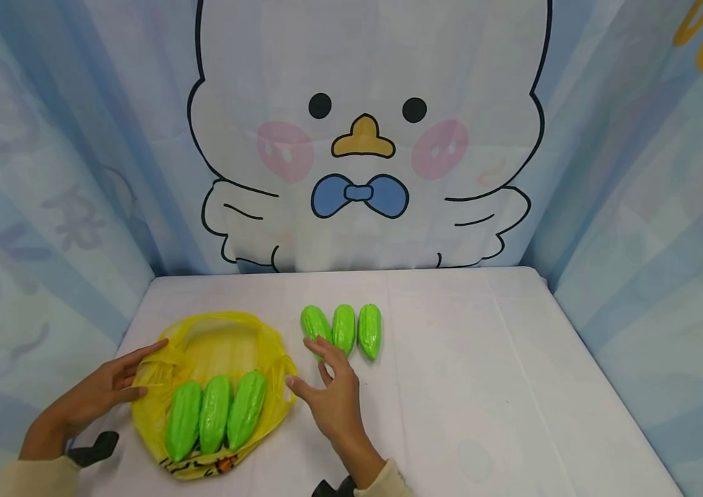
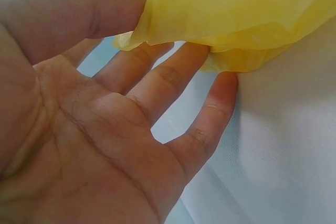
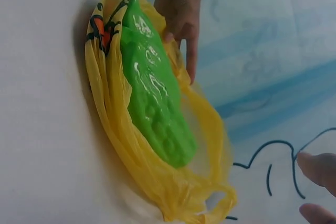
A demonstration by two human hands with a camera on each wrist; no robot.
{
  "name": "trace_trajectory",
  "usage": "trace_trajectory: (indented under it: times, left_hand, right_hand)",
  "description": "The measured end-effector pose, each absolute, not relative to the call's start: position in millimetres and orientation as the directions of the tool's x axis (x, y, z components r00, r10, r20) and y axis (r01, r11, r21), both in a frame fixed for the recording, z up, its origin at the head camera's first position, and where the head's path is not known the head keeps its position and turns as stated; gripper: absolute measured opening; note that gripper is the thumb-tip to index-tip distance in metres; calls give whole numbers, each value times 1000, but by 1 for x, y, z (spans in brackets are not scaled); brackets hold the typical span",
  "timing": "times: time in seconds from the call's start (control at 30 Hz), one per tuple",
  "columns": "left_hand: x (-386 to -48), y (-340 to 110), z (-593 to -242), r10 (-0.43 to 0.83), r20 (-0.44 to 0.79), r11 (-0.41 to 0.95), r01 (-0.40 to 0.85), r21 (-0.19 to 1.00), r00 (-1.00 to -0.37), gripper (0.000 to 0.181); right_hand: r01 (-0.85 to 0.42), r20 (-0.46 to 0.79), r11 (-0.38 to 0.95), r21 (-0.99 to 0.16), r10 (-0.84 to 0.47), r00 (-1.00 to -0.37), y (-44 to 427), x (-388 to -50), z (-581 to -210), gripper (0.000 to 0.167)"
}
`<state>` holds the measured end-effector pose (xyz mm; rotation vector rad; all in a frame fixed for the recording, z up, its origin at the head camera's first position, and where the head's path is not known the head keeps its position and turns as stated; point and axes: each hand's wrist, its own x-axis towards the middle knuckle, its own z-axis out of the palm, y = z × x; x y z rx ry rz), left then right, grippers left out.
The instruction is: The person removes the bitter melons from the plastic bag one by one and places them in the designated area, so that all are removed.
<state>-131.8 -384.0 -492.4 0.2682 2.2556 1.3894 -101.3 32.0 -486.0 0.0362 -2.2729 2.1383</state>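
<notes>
A yellow plastic bag (image 1: 221,343) lies with its mouth spread wide on the table's left part. Inside it are three glossy green cucumber-like toy vegetables (image 1: 215,414) side by side. My left hand (image 1: 99,383) touches the bag's left edge; in the left wrist view its fingers (image 2: 170,74) reach straight out under the yellow plastic, and the thumb lies over it. Just past the bag's right rim hovers my right hand (image 1: 338,404), thumb and fingers apart, nothing between them. Beyond its fingertips, three more green toy vegetables (image 1: 369,331) form a row, the leftmost partly hidden.
A white cloth covers the table (image 1: 482,386). Behind it hangs a curtain (image 1: 364,235) with a cartoon bird, and pale blue curtains (image 1: 34,276) flank both sides. One bag handle (image 3: 226,200) loops out in the right wrist view.
</notes>
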Motion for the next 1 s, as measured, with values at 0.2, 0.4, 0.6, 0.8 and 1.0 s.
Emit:
trace_trajectory:
  times: [0.2, 0.4, 0.6, 0.8, 1.0]
  left_hand:
    - [-132, -384, -492, 391, -285, 486, -67, 871, -875, 75]
    - [-130, -384, -492, 394, -267, 497, -41, 867, -879, 74]
    - [-131, -384, -492, 387, -290, 502, -64, 862, -875, 74]
    - [-131, -385, -494, 384, -279, 516, -46, 855, -880, 73]
    - [-130, -385, -494, 383, -271, 520, -37, 853, -883, 73]
  right_hand:
    - [0, -2, 43, -999, -55, -998, 17, -94, -485, 65]
    - [3, -8, 35, -999, -148, -989, 2, -84, -491, 60]
    - [19, -30, 54, -998, -217, -976, -9, -78, -495, 61]
    - [51, -75, 94, -994, -272, -959, -20, -77, -499, 61]
    - [49, -98, 172, -984, -292, -951, -28, -80, -503, 63]
